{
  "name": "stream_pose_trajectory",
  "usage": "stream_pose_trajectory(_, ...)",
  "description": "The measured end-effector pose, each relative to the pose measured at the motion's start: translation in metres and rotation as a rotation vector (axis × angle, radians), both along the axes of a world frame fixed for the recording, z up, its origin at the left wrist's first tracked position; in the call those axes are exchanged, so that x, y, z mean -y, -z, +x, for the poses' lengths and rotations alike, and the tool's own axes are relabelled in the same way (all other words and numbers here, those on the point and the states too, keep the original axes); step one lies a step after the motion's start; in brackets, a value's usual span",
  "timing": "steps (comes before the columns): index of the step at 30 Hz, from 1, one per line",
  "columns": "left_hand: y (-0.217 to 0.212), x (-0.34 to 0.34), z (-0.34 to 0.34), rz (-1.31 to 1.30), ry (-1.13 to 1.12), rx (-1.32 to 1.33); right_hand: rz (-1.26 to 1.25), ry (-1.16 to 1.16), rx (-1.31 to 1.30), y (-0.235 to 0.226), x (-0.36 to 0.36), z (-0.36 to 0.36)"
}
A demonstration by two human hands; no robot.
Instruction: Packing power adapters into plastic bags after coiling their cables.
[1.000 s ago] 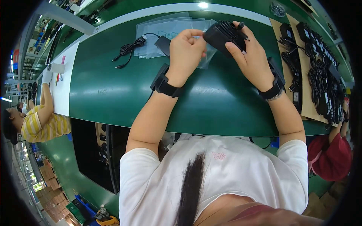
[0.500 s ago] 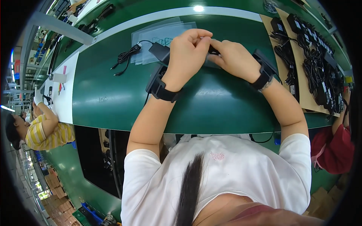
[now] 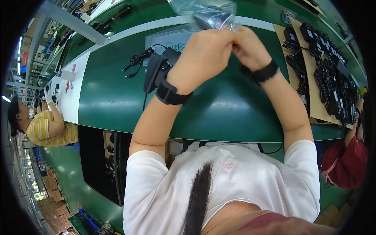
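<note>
My left hand (image 3: 209, 51) and my right hand (image 3: 250, 47) meet over the far part of the table, both closed at the lower end of a clear plastic bag (image 3: 182, 6). A dark thing (image 3: 213, 20) shows inside the bag, too blurred to name. The fingertips are partly hidden behind the hands. Left of them a black power adapter (image 3: 171, 54), partly behind my left wrist, lies with its coiled black cable (image 3: 141, 58) on the table. Flat clear plastic bags (image 3: 156, 36) lie stacked beyond the adapter.
Cardboard sheets (image 3: 311, 84) at the right carry many black adapters and cables (image 3: 327, 72). The green table (image 3: 156, 121) ends in front of me. To the left, a person in a yellow striped shirt (image 3: 47, 127) sits by a white tabletop (image 3: 72, 96); a red sleeve (image 3: 346, 160) shows at right.
Both hands have drawn together, and the clear bag with the dark thing has swung up beyond them. The adapter and its cable stay on the table.
</note>
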State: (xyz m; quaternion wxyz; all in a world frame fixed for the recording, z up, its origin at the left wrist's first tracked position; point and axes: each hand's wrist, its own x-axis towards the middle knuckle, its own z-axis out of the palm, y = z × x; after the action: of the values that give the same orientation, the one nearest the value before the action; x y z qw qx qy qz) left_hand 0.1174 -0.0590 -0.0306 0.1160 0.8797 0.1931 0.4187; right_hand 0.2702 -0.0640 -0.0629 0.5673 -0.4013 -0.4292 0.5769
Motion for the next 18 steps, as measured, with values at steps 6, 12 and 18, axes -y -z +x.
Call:
stream_pose_trajectory(6,0.002,0.003,0.007,-0.06,0.125,0.109,0.199,0.1,-0.355,-0.013,-0.007,-0.022)
stream_pose_trajectory(12,0.012,0.011,0.009,0.002,0.202,0.173,0.249,-0.031,0.039,-0.019,-0.013,-0.016)
stream_pose_trajectory(18,-0.026,-0.028,-0.031,0.014,-0.416,0.316,0.285,0.118,-0.08,-0.016,-0.015,-0.02)
